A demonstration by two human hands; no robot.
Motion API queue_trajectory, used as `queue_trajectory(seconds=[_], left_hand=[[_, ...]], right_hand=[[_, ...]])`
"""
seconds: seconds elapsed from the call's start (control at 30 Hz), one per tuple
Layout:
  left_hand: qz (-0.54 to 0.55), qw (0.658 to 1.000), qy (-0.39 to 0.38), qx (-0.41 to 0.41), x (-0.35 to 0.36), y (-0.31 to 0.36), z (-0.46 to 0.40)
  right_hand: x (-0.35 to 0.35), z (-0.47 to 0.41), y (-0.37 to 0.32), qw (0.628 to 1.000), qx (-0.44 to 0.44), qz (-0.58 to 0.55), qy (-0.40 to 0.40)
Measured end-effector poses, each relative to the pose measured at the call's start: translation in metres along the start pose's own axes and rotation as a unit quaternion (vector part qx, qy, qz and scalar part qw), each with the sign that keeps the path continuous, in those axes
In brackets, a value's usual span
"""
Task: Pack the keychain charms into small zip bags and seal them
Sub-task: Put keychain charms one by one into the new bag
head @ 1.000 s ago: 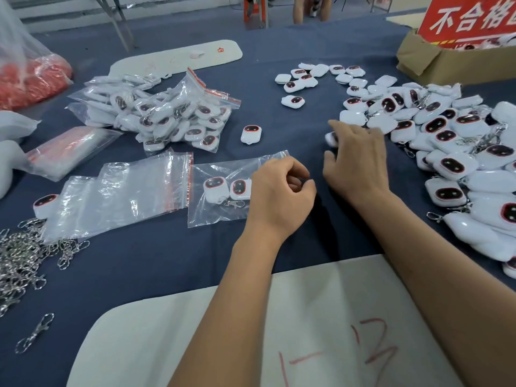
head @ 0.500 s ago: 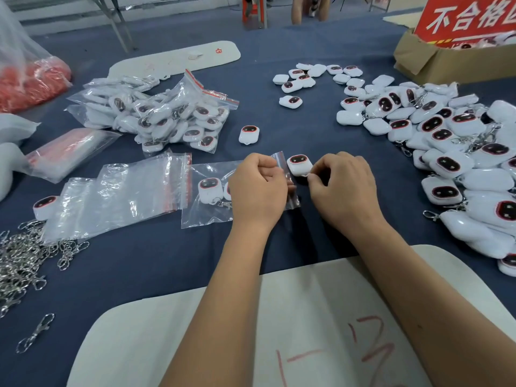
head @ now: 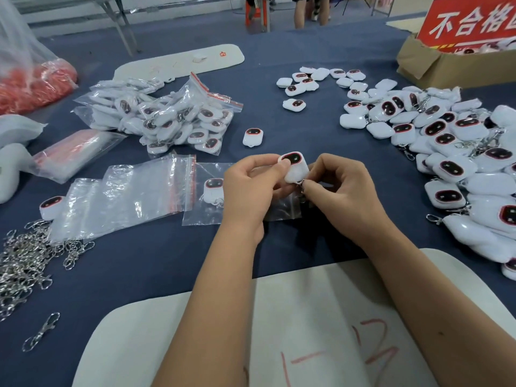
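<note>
Two hands pinch one charm (head: 293,167) above the zip bag (head: 208,194), face-end tilted up-left, ring end down-right.

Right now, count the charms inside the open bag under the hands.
1 in sight: a charm lies inside the bag, left of the left hand. That hand covers part of the bag, so more may be hidden.
</note>
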State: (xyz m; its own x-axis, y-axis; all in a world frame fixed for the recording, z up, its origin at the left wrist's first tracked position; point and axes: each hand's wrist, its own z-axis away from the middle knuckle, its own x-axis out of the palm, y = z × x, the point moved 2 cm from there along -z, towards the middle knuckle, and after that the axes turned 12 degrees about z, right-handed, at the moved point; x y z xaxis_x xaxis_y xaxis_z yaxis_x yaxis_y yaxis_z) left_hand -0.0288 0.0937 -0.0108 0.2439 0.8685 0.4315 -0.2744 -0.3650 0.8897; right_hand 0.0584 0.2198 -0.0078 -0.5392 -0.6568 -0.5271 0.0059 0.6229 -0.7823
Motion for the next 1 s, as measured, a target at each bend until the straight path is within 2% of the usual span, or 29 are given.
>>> queue_trajectory(seconds=[0.13,0.27,0.43,1.0], left_hand=[[0.008,0.999,-0.031,-0.027,-0.003,0.006,0.000],[-0.047,0.997,-0.062,-0.001,-0.003,0.005,0.001],[-0.089,0.992,-0.091,0.021,-0.002,0.002,0.002],[-0.096,0.990,-0.107,0.010,-0.004,0.000,0.001]], right_hand=[[-0.001,-0.002,0.005,0.998,0.021,-0.057,-0.029],[0.000,-0.007,0.008,0.989,0.071,-0.125,-0.027],[0.002,-0.007,0.009,0.996,0.052,-0.075,-0.019],[0.000,-0.008,0.011,0.994,0.056,-0.085,-0.043]])
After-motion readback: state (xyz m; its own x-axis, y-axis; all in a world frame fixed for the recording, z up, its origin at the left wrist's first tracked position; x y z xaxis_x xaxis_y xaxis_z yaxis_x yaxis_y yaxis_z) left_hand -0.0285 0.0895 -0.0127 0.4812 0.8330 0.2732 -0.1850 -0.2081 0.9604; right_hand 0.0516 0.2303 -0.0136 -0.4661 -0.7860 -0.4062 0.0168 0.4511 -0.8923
